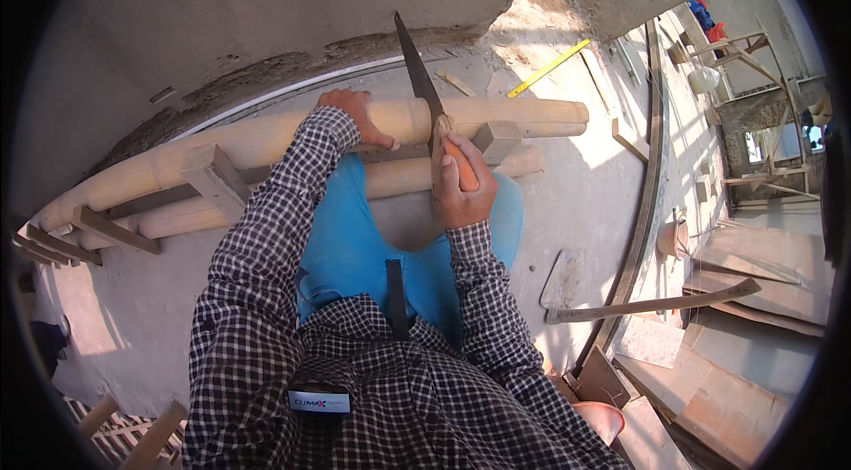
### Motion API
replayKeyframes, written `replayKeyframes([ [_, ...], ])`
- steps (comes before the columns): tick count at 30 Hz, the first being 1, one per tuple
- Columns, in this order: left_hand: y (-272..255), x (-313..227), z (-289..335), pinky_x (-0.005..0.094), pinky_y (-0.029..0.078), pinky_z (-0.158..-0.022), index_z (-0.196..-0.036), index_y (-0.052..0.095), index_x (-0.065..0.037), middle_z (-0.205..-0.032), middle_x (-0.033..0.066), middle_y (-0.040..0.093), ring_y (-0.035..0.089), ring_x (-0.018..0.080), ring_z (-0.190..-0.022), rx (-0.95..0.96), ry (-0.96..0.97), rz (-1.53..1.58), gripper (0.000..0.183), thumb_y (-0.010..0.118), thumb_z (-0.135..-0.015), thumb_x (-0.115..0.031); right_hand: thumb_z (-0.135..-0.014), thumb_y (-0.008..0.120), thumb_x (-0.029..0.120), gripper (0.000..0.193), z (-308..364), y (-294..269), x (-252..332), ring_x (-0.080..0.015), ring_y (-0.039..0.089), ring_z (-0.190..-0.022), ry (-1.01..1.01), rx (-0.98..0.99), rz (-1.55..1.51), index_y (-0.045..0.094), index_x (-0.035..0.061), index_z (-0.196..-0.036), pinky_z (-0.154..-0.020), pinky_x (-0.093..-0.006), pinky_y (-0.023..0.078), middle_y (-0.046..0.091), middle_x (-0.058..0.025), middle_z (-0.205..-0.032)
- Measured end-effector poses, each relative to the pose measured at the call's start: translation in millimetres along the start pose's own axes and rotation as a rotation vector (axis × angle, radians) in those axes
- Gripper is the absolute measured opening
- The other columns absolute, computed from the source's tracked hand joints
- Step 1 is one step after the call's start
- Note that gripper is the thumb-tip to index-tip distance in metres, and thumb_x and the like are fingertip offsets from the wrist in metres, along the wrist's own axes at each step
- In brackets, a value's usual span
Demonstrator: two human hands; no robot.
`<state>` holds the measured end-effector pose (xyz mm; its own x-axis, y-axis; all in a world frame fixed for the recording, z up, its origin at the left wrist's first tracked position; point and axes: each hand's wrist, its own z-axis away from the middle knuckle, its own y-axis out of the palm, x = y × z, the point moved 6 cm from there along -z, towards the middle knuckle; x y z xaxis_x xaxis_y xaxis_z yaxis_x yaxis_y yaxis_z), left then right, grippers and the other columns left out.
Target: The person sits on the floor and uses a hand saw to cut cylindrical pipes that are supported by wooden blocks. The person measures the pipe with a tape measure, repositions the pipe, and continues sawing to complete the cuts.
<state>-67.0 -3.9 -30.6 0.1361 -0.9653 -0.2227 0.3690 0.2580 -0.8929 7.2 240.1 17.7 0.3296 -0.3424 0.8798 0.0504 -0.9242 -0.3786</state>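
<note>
A bamboo ladder lies across in front of me, its far pole (pixel 155 173) and near pole (pixel 399 178) joined by wooden rungs (pixel 215 176). My left hand (pixel 353 111) grips the far pole from above, thumb pointing right along it. My right hand (pixel 467 195) is closed round the orange handle of a handsaw (pixel 417 62). The dark saw blade crosses the far pole to the right of my left hand, its tip pointing away from me. Whether the teeth have cut into the bamboo cannot be made out. Blue-trousered legs show beneath my arms.
A rough concrete wall (pixel 292 0) rises beyond the ladder. On the floor at right are a yellow bar (pixel 548 69) and a hoe (pixel 651 303) with a long wooden handle. A long dark beam (pixel 650 151) runs past a bucket (pixel 678 238) and boards (pixel 731 399).
</note>
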Motion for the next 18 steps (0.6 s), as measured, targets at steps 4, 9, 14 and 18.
replayKeyframes([
  [4, 3.0, 11.7, 8.4, 0.0415, 0.051, -0.098, -0.136, 0.056, 0.001, -0.114, 0.0218, 0.070, 0.065, 0.0345, -0.111, 0.037, -0.010, -0.008, 0.121, 0.073, -0.050, -0.083, -0.097, 0.062, 0.016, 0.033, 26.5, -27.1, 33.7, -0.0276, 0.067, -0.104, 0.054, 0.074, 0.056, 0.063, -0.0026, -0.124, -0.089, -0.0337, 0.052, 0.068, -0.0202, -0.117],
  [9, 9.1, 7.4, 4.7, 0.0439, 0.051, -0.099, -0.137, 0.055, 0.002, -0.119, 0.0239, 0.067, 0.063, 0.0357, -0.114, 0.069, -0.012, 0.058, 0.122, 0.074, -0.050, -0.082, -0.098, 0.059, 0.023, 0.039, 160.8, -132.5, 101.9, -0.0284, 0.065, -0.113, 0.221, 0.073, 0.031, 0.061, -0.0100, -0.121, -0.101, -0.0388, 0.048, 0.067, -0.0236, -0.119],
  [14, 10.4, 6.3, -0.7, 0.0418, 0.053, -0.096, -0.136, 0.056, 0.001, -0.119, 0.0238, 0.067, 0.065, 0.0342, -0.112, -0.077, -0.019, 0.004, 0.122, 0.075, -0.049, -0.082, -0.097, 0.060, 0.013, 0.033, 29.2, -19.1, 20.8, -0.0207, 0.068, -0.090, 0.013, 0.049, 0.079, 0.062, -0.0027, -0.126, -0.081, -0.0309, 0.053, 0.069, -0.0172, -0.115],
  [18, 1.8, 6.7, 11.6, 0.0387, 0.053, -0.096, -0.134, 0.058, 0.001, -0.117, 0.0231, 0.068, 0.067, 0.0312, -0.108, 0.043, -0.008, 0.038, 0.121, 0.075, -0.049, -0.083, -0.097, 0.060, 0.014, 0.033, 6.0, -8.7, 18.0, -0.0212, 0.066, -0.097, 0.017, 0.071, -0.016, 0.062, -0.0014, -0.126, -0.084, -0.0324, 0.052, 0.069, -0.0171, -0.114],
])
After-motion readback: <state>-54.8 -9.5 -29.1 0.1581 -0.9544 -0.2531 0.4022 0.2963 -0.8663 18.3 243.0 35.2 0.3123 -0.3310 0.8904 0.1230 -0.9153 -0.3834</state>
